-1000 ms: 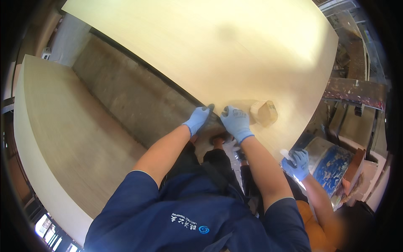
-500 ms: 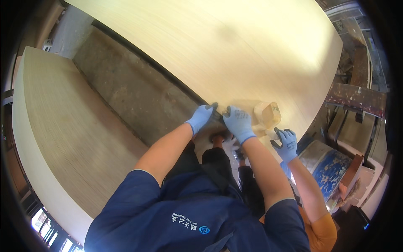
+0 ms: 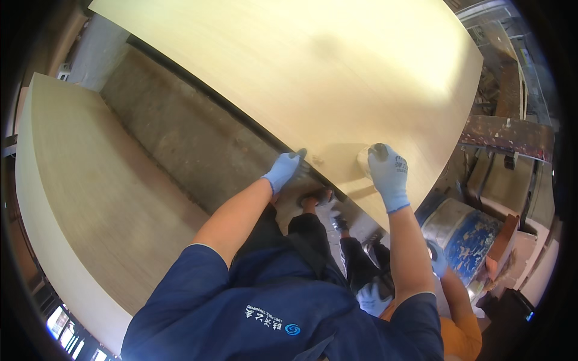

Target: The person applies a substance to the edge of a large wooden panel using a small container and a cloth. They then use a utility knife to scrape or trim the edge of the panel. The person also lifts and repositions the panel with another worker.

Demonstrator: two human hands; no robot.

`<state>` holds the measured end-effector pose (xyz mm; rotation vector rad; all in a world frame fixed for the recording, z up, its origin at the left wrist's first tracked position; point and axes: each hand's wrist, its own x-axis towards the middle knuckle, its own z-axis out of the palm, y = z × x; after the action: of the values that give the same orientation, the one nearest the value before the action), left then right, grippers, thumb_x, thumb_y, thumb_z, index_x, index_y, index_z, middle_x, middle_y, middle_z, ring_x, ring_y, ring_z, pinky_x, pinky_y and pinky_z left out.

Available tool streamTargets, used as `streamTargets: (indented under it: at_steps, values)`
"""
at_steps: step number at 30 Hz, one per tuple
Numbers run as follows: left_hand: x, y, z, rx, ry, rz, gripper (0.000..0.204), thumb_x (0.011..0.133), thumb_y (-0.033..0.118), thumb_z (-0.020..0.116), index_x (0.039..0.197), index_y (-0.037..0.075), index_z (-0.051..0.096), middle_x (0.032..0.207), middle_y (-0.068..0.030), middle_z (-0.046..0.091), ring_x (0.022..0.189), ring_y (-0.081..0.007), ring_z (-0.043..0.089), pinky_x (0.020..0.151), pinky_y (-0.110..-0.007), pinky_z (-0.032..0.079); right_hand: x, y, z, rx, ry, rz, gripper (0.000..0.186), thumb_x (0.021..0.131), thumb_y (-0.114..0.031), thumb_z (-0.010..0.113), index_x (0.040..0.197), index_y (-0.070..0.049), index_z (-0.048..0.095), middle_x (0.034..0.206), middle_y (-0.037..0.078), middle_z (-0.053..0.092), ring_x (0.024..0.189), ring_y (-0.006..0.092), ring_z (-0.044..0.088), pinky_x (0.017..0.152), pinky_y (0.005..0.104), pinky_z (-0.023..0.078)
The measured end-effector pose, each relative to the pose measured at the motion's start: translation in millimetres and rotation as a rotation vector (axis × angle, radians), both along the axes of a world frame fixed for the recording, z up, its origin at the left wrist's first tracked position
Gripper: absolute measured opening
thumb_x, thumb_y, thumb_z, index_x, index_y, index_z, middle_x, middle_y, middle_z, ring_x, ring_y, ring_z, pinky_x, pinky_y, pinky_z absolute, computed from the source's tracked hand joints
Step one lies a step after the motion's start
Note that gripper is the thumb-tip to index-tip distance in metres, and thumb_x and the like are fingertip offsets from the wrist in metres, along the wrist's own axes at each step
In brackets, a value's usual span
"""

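My left hand (image 3: 288, 166), in a light blue glove with dark fingertips, is closed on the near edge of a pale wood-grain panel (image 3: 289, 66), thumb over the top. My right hand (image 3: 388, 174), gloved alike, is farther right over the same panel. Its fingers curl at a small pale tan container (image 3: 363, 160), hiding most of it; what lies inside cannot be seen. Between my hands, a small patch of crumbs or bits (image 3: 316, 159) lies near the panel's edge.
Another wood-grain panel (image 3: 90, 180) stands at the left, with dark brown floor (image 3: 174, 120) between. A co-worker in an orange sleeve (image 3: 460, 337) is close at my right, gloved hands low. A worn blue-and-white drum (image 3: 463, 234) and a brown beam (image 3: 506, 135) are at the right.
My right hand has left the panel's edge and moved right to the container. The co-worker's hand has drawn back from beside the container. My left hand stays at the edge.
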<state>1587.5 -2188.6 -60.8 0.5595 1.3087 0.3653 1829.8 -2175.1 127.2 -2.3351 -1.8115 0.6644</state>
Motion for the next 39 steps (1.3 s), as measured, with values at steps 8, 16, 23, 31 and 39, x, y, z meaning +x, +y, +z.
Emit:
streamTargets:
  at_steps: [8, 16, 23, 31, 39]
  values:
    - [-3, 2, 0, 0.035, 0.067, -0.012, 0.045, 0.094, 0.049, 0.063, 0.088, 0.004, 0.060, 0.073, -0.0082, 0.065, 0.059, -0.0184, 0.064, 0.054, -0.032, 0.056, 41, -4, 0, -0.081, -0.226, 0.129, 0.026, 0.087, -0.030, 0.061, 0.101, -0.011, 0.071, 0.115, 0.007, 0.065, 0.104, 0.0288, 0.062, 0.088, 0.0410, 0.050]
    - [-3, 3, 11, -0.095, -0.083, 0.101, 0.047, 0.096, 0.044, 0.061, 0.092, -0.003, 0.060, 0.080, -0.0137, 0.067, 0.060, -0.0241, 0.066, 0.056, -0.037, 0.059, 61, -16, 8, -0.070, -0.179, 0.032, 0.033, 0.081, -0.024, 0.066, 0.111, -0.008, 0.066, 0.133, 0.014, 0.056, 0.123, 0.0346, 0.051, 0.103, 0.0425, 0.042]
    - [-2, 3, 20, -0.087, -0.032, 0.094, 0.050, 0.095, 0.048, 0.060, 0.095, -0.001, 0.063, 0.081, -0.0124, 0.068, 0.063, -0.0228, 0.068, 0.056, -0.035, 0.057, 128, -118, 1, 0.107, 0.105, -0.175, 0.069, 0.073, -0.002, 0.057, 0.142, -0.004, 0.045, 0.141, 0.021, 0.047, 0.131, 0.0360, 0.044, 0.111, 0.0409, 0.037]
    - [2, 0, 30, -0.070, 0.018, 0.111, 0.052, 0.094, 0.052, 0.060, 0.095, 0.000, 0.067, 0.082, -0.0122, 0.071, 0.063, -0.0209, 0.068, 0.061, -0.033, 0.057, 138, -142, -91, 0.042, 0.269, -0.099, 0.068, 0.072, -0.013, 0.078, 0.134, -0.002, 0.051, 0.138, 0.020, 0.050, 0.128, 0.0365, 0.046, 0.108, 0.0432, 0.039]
    - [3, 0, 28, -0.061, 0.051, 0.117, 0.058, 0.091, 0.058, 0.060, 0.087, 0.000, 0.068, 0.080, -0.0125, 0.071, 0.062, -0.0208, 0.067, 0.058, -0.033, 0.056, 65, -121, -59, -0.062, 0.706, 0.028, 0.039, 0.079, -0.017, 0.075, 0.112, -0.003, 0.061, 0.103, 0.016, 0.068, 0.095, 0.0312, 0.067, 0.085, 0.0377, 0.052]
